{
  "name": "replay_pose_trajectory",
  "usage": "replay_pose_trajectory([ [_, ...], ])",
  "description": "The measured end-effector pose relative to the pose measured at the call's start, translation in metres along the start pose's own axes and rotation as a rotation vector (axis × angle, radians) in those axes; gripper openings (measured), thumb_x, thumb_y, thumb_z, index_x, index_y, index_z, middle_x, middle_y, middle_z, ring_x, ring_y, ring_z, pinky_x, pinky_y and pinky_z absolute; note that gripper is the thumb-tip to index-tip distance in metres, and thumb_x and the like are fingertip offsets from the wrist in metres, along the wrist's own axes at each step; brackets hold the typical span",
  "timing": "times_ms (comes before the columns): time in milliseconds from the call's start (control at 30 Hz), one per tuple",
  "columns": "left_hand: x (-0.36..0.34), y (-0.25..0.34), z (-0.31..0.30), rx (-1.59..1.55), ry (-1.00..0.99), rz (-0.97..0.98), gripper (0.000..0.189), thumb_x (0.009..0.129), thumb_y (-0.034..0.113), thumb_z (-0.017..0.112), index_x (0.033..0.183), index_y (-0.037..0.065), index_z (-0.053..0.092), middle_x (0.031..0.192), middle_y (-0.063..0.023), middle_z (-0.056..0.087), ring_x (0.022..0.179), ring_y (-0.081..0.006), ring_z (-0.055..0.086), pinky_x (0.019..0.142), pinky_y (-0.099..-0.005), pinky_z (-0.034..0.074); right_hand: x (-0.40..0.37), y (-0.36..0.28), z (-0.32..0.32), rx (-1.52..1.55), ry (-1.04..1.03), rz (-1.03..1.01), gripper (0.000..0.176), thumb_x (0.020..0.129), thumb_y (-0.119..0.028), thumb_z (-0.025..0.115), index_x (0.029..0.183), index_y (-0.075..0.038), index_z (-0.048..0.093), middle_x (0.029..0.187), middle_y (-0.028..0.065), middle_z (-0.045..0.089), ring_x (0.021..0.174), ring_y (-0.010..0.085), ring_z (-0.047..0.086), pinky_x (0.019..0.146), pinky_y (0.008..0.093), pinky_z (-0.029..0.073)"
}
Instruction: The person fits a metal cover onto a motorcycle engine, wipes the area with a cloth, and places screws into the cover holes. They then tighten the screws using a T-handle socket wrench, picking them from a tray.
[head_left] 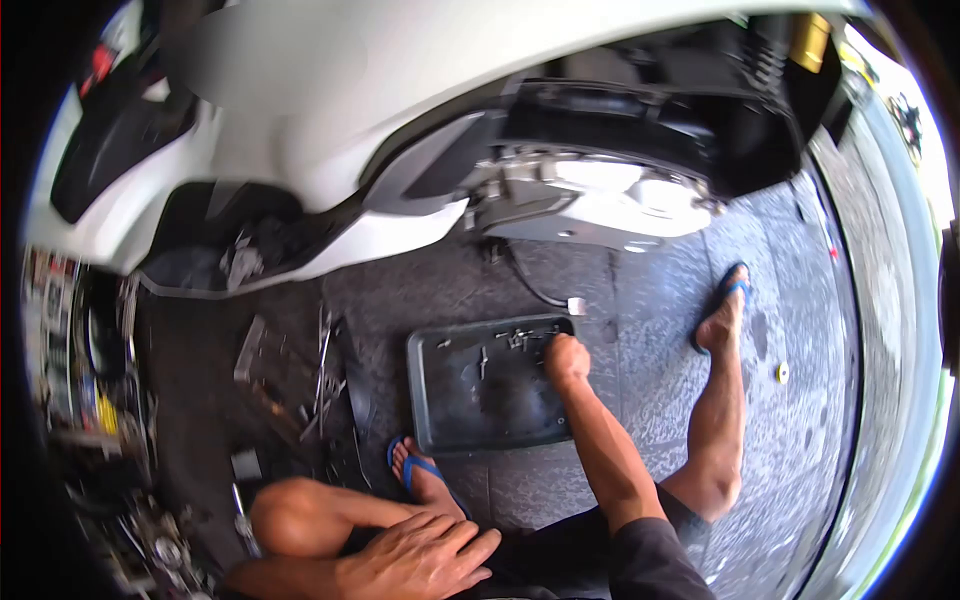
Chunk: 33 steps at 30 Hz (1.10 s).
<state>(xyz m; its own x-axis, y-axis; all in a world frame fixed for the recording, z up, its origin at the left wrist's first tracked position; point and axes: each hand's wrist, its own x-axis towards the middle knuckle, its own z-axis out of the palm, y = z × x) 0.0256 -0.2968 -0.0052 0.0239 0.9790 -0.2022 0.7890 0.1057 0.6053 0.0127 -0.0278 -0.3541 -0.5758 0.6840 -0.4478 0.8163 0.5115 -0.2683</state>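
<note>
- I have the right hand (567, 360) down in the tray (440, 420), knuckles up, fingers curled together over the fasteners; the tips are hidden, so I cannot tell whether they pinch anything.
- One tray: dark, rectangular, rounded corners, raised rim, dull and scuffed, lying flat on the floor between the two feet.
- The bolts (515, 338) sit in a loose silvery cluster at the tray's far edge, just beside that hand; they are too small for me to count. One more metal piece (483, 362) lies apart, nearer the middle.
- The left hand (425, 555) lies flat on the bent left leg, fingers spread, holding nothing.
- Two blue flip-flops: left (415, 468) touching the tray's near corner, right (728, 290) well apart.
- The scooter (330, 90) above has glossy white curved panels, with a silver cast engine casing (590, 195) beneath.
- One black cable (540, 290) hangs to a pale connector.
- The floor (650, 330) is grey and speckled.
- Thin metal tools (320, 380) are scattered on the left; the labels there are too blurred to read.
</note>
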Motion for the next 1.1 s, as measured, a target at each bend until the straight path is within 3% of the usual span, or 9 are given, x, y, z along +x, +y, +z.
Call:
replay_pose_trajectory([
  [133, -0.005, 0.022, 0.001, -0.011, -0.08, -0.174, 0.044, 0.084, 0.022, 0.071, 0.119, -0.001, 0.057, 0.109, -0.0186, 0.062, 0.101, -0.0335, 0.061, 0.09, -0.041, 0.048, -0.001, 0.006, -0.003, 0.136, -0.05, 0.031, 0.025, 0.089, -0.014, 0.052, 0.1, -0.004, 0.072, 0.105, 0.0204, 0.069, 0.098, 0.034, 0.069, 0.086, 0.0425, 0.055],
  [300, 0.009, 0.018, 0.023, -0.01, -0.179, -0.241, 0.041, 0.086, 0.019, 0.069, 0.121, 0.0, 0.058, 0.113, -0.0197, 0.061, 0.103, -0.0389, 0.059, 0.088, -0.0443, 0.049, -0.004, 0.012, -0.032, 0.548, 0.075, 0.127, 0.029, 0.085, -0.021, 0.06, 0.103, 0.0, 0.069, 0.105, 0.0234, 0.069, 0.096, 0.0316, 0.07, 0.086, 0.0411, 0.055],
  [367, 0.017, 0.017, 0.032, 0.007, -0.139, -0.242, 0.04, 0.086, 0.017, 0.069, 0.121, 0.002, 0.058, 0.11, -0.0201, 0.062, 0.101, -0.0405, 0.06, 0.087, -0.0453, 0.049, 0.016, 0.021, -0.033, 1.097, 0.161, 0.185, 0.033, 0.08, -0.028, 0.065, 0.099, -0.001, 0.069, 0.102, 0.0215, 0.07, 0.095, 0.0304, 0.07, 0.081, 0.0396, 0.057],
  [433, 0.031, 0.017, 0.042, 0.037, -0.205, -0.251, 0.04, 0.086, 0.017, 0.069, 0.121, 0.003, 0.059, 0.109, -0.0207, 0.062, 0.1, -0.0417, 0.06, 0.086, -0.0457, 0.05, 0.039, 0.028, -0.03, 1.763, 0.013, 0.204, 0.027, 0.082, -0.021, 0.063, 0.098, 0.0, 0.066, 0.09, 0.0166, 0.069, 0.088, 0.0242, 0.07, 0.073, 0.0368, 0.058],
  [633, 0.071, 0.003, 0.07, 0.077, -0.39, -0.462, 0.04, 0.088, 0.022, 0.068, 0.123, 0.005, 0.058, 0.109, -0.0201, 0.063, 0.101, -0.0405, 0.061, 0.085, -0.0442, 0.05, 0.074, 0.023, -0.076, 2.475, 0.127, 0.167, 0.024, 0.09, -0.017, 0.059, 0.109, -0.003, 0.059, 0.096, 0.0091, 0.065, 0.086, 0.0216, 0.067, 0.068, 0.0361, 0.059],
  [767, 0.092, -0.016, 0.082, 0.155, -0.423, -0.566, 0.04, 0.086, 0.026, 0.069, 0.12, 0.004, 0.061, 0.107, -0.0168, 0.064, 0.098, -0.0348, 0.063, 0.084, -0.042, 0.051, 0.093, 0.001, -0.099, 2.815, 0.065, 0.08, 0.026, 0.092, -0.016, 0.058, 0.115, -0.004, 0.056, 0.107, 0.0108, 0.063, 0.097, 0.0228, 0.065, 0.082, 0.0391, 0.056],
  [833, 0.104, -0.028, 0.089, 0.124, -0.51, -0.698, 0.039, 0.086, 0.024, 0.069, 0.113, -0.003, 0.061, 0.097, -0.0161, 0.068, 0.092, -0.027, 0.068, 0.083, -0.0332, 0.053, 0.103, -0.011, -0.106, 2.981, 0.046, 0.013, 0.025, 0.093, -0.018, 0.059, 0.114, -0.004, 0.055, 0.107, 0.0103, 0.062, 0.095, 0.0223, 0.064, 0.082, 0.0389, 0.055],
  [933, 0.104, -0.048, 0.093, 0.122, -0.493, -0.628, 0.035, 0.088, 0.024, 0.066, 0.115, 0.001, 0.062, 0.094, -0.0136, 0.067, 0.086, -0.0248, 0.068, 0.074, -0.0341, 0.054, 0.094, -0.012, -0.112, 3.08, 0.064, 0.087, 0.023, 0.094, -0.016, 0.058, 0.114, -0.004, 0.055, 0.105, 0.0092, 0.062, 0.092, 0.0206, 0.063, 0.081, 0.0366, 0.054],
  [1100, 0.123, -0.041, 0.091, 0.127, -0.492, -0.647, 0.036, 0.087, 0.022, 0.069, 0.117, 0.003, 0.062, 0.099, -0.0158, 0.069, 0.091, -0.0272, 0.069, 0.078, -0.0356, 0.055, 0.092, -0.012, -0.115, 3.124, 0.19, 0.12, 0.022, 0.095, -0.014, 0.058, 0.114, -0.002, 0.055, 0.106, 0.0095, 0.063, 0.094, 0.0184, 0.064, 0.081, 0.0334, 0.054],
])
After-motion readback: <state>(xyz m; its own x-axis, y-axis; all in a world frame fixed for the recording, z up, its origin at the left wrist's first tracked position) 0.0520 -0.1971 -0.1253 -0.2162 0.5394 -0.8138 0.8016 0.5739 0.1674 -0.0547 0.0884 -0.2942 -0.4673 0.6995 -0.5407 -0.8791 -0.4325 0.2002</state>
